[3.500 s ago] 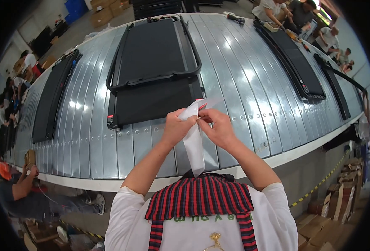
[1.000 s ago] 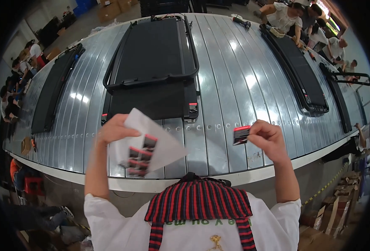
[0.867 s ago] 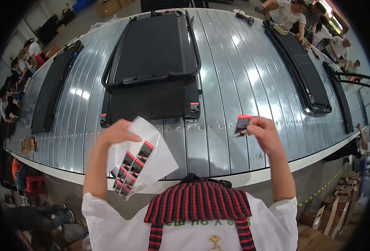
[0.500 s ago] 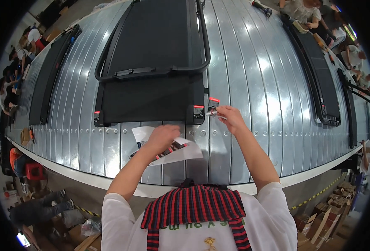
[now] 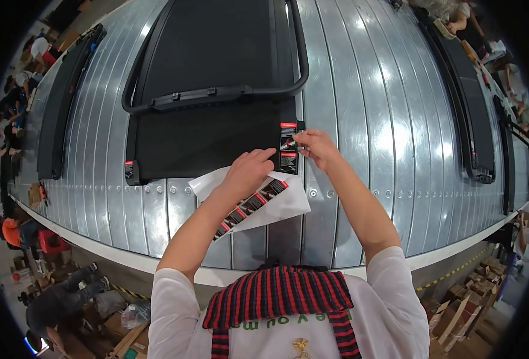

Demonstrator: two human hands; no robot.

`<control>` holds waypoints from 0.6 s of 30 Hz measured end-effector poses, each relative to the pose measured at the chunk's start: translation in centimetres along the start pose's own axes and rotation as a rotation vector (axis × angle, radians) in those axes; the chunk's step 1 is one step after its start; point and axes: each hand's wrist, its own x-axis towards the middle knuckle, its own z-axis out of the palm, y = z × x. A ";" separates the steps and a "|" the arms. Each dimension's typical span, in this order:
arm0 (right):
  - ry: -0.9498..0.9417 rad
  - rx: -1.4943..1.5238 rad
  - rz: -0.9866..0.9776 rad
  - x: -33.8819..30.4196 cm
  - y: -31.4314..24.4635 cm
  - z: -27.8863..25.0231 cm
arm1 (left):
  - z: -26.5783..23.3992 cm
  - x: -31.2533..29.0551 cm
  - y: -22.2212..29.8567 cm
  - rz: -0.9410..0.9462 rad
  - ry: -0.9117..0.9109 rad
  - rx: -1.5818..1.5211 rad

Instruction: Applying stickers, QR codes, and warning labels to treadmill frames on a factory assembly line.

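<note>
A black folding treadmill (image 5: 216,134) lies flat before me, its near end toward me. At its near right corner sits a black warning sticker with a red band (image 5: 288,163). Just beyond that, a second such sticker (image 5: 288,130) lies against or just above the treadmill's right edge; I cannot tell if it is stuck down. My right hand (image 5: 315,146) pinches this second sticker by its right side. White sticker sheets (image 5: 282,203), carrying a row of similar stickers, are gripped under my left hand (image 5: 249,173), whose fingertips point toward the corner.
A black handrail (image 5: 216,94) arches across the treadmill. The ribbed metal table (image 5: 360,197) has a white front edge. Other long black machines lie left (image 5: 67,113) and right (image 5: 465,102). People work along both sides; cardboard boxes (image 5: 468,314) are stacked below at right.
My right hand has brought the sticker leftward and away from me onto the treadmill's right edge. My left hand has moved right and forward with the sheets, closer to the corner.
</note>
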 end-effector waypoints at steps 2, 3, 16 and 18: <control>0.006 -0.006 0.004 0.1 -0.2 0.1 | 0.1 0.1 -0.2 -0.005 -0.002 -0.014; 0.010 -0.010 0.006 0.1 -0.2 0.2 | 0.2 0.0 -0.3 -0.010 -0.004 -0.023; 0.048 -0.064 0.014 0.5 -0.3 0.1 | 0.2 -0.1 -0.5 -0.067 -0.017 -0.104; 0.055 -0.067 0.012 0.6 -0.2 0.1 | 0.2 -0.1 -0.5 -0.080 -0.038 -0.103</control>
